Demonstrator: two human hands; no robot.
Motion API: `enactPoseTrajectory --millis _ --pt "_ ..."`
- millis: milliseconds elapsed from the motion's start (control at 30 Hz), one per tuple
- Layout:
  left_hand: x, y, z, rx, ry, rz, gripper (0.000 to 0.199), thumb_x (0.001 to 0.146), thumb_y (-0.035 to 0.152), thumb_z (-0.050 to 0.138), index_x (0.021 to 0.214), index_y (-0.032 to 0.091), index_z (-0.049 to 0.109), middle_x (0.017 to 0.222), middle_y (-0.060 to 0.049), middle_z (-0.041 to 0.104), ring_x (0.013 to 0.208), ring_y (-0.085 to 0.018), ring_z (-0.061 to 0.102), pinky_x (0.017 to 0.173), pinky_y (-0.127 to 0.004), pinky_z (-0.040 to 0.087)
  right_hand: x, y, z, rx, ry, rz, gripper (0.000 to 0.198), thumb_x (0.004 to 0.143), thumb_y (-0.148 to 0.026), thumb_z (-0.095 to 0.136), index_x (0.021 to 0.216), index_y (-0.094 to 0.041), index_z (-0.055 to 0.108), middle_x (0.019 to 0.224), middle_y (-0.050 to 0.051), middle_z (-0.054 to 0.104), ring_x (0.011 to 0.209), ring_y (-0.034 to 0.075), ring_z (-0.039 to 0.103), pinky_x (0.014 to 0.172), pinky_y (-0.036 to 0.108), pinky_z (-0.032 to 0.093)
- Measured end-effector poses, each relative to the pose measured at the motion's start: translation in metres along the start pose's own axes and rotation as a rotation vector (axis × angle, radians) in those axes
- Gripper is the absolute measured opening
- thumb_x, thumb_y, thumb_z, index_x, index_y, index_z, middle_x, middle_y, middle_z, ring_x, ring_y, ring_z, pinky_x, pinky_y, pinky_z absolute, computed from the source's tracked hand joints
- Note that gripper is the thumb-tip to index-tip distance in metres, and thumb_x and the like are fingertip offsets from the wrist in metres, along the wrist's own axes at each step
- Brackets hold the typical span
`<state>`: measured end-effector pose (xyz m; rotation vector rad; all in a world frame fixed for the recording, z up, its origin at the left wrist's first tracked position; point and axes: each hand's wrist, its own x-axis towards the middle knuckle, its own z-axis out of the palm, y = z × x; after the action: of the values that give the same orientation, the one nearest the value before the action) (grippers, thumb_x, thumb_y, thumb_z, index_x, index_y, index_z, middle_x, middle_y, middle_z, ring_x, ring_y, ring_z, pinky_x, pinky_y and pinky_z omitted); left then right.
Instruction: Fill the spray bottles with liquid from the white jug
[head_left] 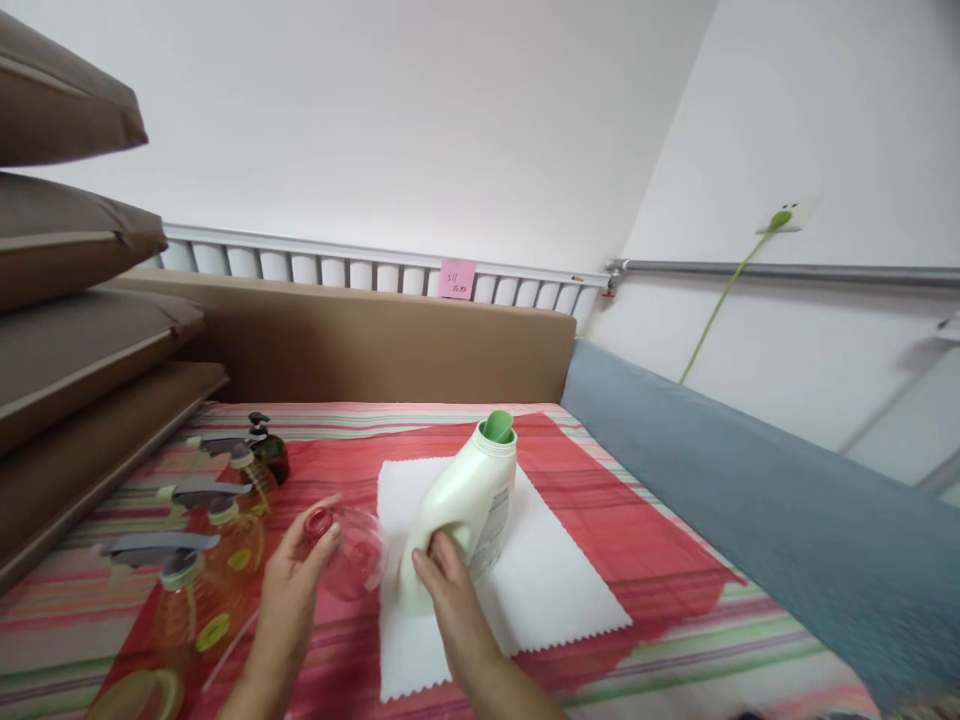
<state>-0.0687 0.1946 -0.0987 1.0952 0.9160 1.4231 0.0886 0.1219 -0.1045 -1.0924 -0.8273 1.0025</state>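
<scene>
My left hand (pixel 294 565) is closed round the neck of a clear, empty-looking bottle (pixel 361 555), which is tilted with its open mouth towards me. My right hand (pixel 452 583) grips the handle of a pale green-white detergent bottle (pixel 465 490). That jug leans to the right, uncapped, and a green pouring spout (pixel 498 427) shows in its mouth. It is over a white scallop-edged cloth (pixel 559 575), and the two bottles are apart. I see no liquid flowing. Slight blur softens the clear bottle.
Several amber-tinted spray bottles (pixel 180 605) with grey trigger heads line the left side. Behind them stands a dark pump bottle (pixel 271 452). A red sheet (pixel 592 500) covers part of the striped cloth (pixel 720 655). Stacked brown cushions (pixel 82 330) rise at left; a blue-grey padded side (pixel 720 480) bounds the right.
</scene>
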Motion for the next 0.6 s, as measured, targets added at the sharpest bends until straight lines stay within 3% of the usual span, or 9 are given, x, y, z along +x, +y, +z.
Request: enactPoseTrajectory --millis 133,267,433,600 --pt "0.002 -0.003 0.003 0.052 0.018 0.004 0.057 0.061 0.047 0.071 0.110 0.019 0.061 0.107 -0.007 0.066 0.086 -0.021 0.063 0.074 -0.029 0.051 0.012 -0.009 0.007 0.008 0.077 0.026 0.037 0.073 -0.044 0.063 0.099 -0.018 0.062 0.100 0.004 0.067 0.102 0.023 0.056 0.090 0.031 0.041" --pt "0.000 -0.005 0.010 0.066 -0.010 0.039 0.053 0.063 0.047 0.069 0.108 0.019 0.062 0.112 -0.008 0.064 0.097 -0.024 0.060 0.081 -0.031 0.048 0.011 -0.015 -0.010 0.018 0.147 0.104 0.042 0.073 -0.051 0.062 0.093 -0.014 0.062 0.088 0.007 0.067 0.085 0.023 0.061 0.072 0.030 0.046" --pt "-0.008 -0.007 0.022 0.118 -0.107 0.096 0.041 0.074 0.040 0.061 0.110 0.021 0.059 0.117 -0.008 0.061 0.111 -0.024 0.052 0.097 -0.035 0.037 -0.005 -0.044 -0.061 -0.003 0.201 0.158 0.039 0.072 -0.054 0.061 0.082 -0.016 0.058 0.066 0.002 0.062 0.060 0.017 0.057 0.056 0.027 0.044" --pt "-0.022 -0.011 0.050 0.250 -0.263 0.175 0.034 0.077 0.036 0.059 0.107 0.021 0.060 0.114 -0.008 0.060 0.110 -0.024 0.051 0.099 -0.038 0.035 -0.016 -0.081 -0.117 -0.377 0.257 0.165 0.042 0.067 -0.054 0.062 0.052 -0.019 0.045 0.047 -0.005 0.046 0.044 0.011 0.043 0.045 0.024 0.032"
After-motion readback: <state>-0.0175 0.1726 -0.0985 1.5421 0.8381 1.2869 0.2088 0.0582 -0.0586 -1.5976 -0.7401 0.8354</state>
